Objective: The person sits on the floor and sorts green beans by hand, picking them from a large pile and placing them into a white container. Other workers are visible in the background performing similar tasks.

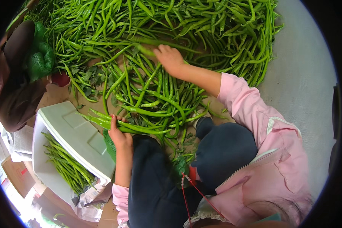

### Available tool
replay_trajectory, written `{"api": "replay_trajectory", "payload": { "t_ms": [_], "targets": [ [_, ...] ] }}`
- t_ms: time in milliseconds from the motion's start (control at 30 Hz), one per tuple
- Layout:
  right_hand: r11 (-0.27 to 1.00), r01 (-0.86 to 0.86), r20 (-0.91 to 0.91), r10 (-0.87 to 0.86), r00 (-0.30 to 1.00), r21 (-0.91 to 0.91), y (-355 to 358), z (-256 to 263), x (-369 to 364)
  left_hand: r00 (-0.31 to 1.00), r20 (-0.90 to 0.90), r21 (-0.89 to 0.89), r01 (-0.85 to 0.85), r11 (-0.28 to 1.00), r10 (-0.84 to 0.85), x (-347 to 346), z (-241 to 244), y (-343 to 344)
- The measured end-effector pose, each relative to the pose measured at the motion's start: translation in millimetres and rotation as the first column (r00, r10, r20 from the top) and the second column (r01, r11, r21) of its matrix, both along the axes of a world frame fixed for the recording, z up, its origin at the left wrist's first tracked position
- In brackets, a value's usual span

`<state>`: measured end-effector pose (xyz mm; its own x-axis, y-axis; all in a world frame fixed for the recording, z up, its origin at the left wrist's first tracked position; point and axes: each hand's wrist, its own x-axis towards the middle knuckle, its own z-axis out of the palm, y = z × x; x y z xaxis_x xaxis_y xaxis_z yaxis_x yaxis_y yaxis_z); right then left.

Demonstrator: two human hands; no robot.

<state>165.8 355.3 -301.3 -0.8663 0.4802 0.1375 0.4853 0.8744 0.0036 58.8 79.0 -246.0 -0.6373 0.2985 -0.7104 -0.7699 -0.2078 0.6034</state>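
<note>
Long green chili peppers [165,102] lie in a big heap before me, with torn leaves among them. My left hand [121,134] grips a small bunch of long green peppers [142,129], held roughly level above my knee. Over the middle of the heap, my right hand [169,58] has its fingers closed at the end of a blurred green pepper [145,50]. At the left stands a white foam box [74,116], tilted in view, with a lined-up stack of green peppers [68,164] and some paper inside.
Another person's dark-clothed leg [20,82] is at the left edge, beside green mesh netting [40,54] and a red object [60,79]. Cardboard boxes [17,173] and a further white box [20,142] stand at lower left. Grey floor [296,79] shows at right.
</note>
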Motion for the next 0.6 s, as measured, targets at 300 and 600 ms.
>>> {"api": "replay_trajectory", "payload": {
  "t_ms": [300, 600],
  "targets": [
    [0.837, -0.459, 0.142, 0.514, 0.846, -0.299, -41, -24, -34, 1.0, -0.012, 0.024, 0.006, 1.0, -0.006, 1, -1, 4],
    [0.5, -0.255, -0.183, 0.188, 0.965, -0.828, -131, 67, 21, 0.981, 0.046, 0.079, 0.182, 0.98, -0.186, 24, 11, 38]
  ]
}}
